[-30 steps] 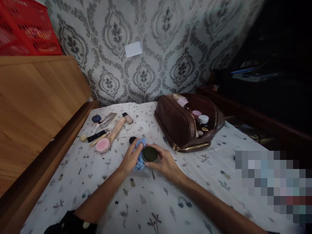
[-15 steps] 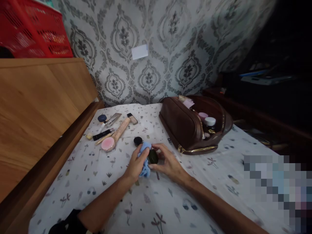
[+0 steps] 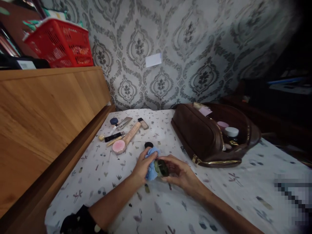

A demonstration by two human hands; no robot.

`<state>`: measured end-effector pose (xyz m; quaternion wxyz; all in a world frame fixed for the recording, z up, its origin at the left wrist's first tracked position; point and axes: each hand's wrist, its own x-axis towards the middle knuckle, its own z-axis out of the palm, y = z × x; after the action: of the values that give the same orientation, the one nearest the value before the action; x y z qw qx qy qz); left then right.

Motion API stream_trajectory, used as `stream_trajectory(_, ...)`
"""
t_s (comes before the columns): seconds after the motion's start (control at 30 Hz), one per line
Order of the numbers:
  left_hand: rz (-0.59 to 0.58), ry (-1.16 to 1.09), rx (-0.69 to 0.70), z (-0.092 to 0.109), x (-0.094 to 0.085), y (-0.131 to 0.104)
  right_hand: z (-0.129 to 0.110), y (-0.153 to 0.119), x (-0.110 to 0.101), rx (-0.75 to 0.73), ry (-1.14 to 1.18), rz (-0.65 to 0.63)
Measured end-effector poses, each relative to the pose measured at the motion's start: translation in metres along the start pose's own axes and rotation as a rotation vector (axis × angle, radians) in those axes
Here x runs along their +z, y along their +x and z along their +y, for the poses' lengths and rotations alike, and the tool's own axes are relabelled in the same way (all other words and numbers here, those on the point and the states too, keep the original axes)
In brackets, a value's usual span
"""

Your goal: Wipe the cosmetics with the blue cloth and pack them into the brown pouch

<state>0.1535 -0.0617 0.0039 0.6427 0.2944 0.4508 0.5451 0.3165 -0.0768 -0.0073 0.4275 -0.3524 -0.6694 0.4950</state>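
Note:
My left hand (image 3: 140, 169) is closed around a crumpled light-blue cloth (image 3: 152, 170), pressing it against a small jar (image 3: 162, 168). The jar has a dark green end and a paler green part beside the cloth. From the other side, the fingers and thumb of my right hand (image 3: 182, 175) grip its dark end. Both hands are held low above the patterned cover. Just behind the cloth lies a round black item (image 3: 148, 145), partly hidden by my left hand. Much of the jar is covered by cloth and fingers.
Left of my hands lie a pink round compact (image 3: 119, 147), a beige tube (image 3: 133, 133), a black slim box (image 3: 114, 136) and other cosmetics. An unzipped brown bag (image 3: 197, 133) holding jars stands at right. A wooden panel (image 3: 53, 104) borders the left, with a red basket (image 3: 63, 44) on top.
The camera has turned, so the scene sits further right. More of the jar's pale green part now shows between the cloth and its dark end. Both hands keep their hold.

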Motion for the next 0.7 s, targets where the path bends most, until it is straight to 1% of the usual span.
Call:
stream_trajectory(0.1, -0.078, -0.023, 0.006, 0.002, 0.002, 0.000, 0.002, 0.001, 0.000, 0.066, 0.128, -0.005)
stream_trajectory(0.17, -0.155, 0.045, 0.054, 0.002, 0.001, -0.002, 0.004, 0.003, -0.001, 0.086, 0.186, 0.029)
stream_trajectory(0.23, -0.255, 0.199, 0.149, 0.002, 0.000, -0.005, 0.007, 0.005, -0.002, 0.103, 0.218, 0.093)
stream_trajectory(0.3, -0.361, 0.383, 0.283, 0.002, -0.003, -0.008, 0.008, 0.006, -0.003, 0.112, 0.237, 0.156)
stream_trajectory(0.37, -0.426, 0.523, 0.397, 0.002, -0.005, -0.010, 0.009, 0.008, -0.004, 0.111, 0.233, 0.180)
stream_trajectory(0.43, -0.454, 0.603, 0.445, 0.002, -0.006, -0.010, 0.010, 0.009, -0.004, 0.114, 0.210, 0.166)
stream_trajectory(0.57, -0.470, 0.728, 0.498, 0.003, -0.007, -0.007, 0.011, 0.010, -0.004, 0.131, 0.193, 0.131)
stream_trajectory(0.63, -0.447, 0.761, 0.515, 0.004, -0.008, -0.005, 0.010, 0.009, -0.003, 0.128, 0.193, 0.114)
stream_trajectory(0.7, -0.410, 0.777, 0.488, 0.004, -0.010, -0.004, 0.008, 0.008, -0.003, 0.121, 0.180, 0.104)
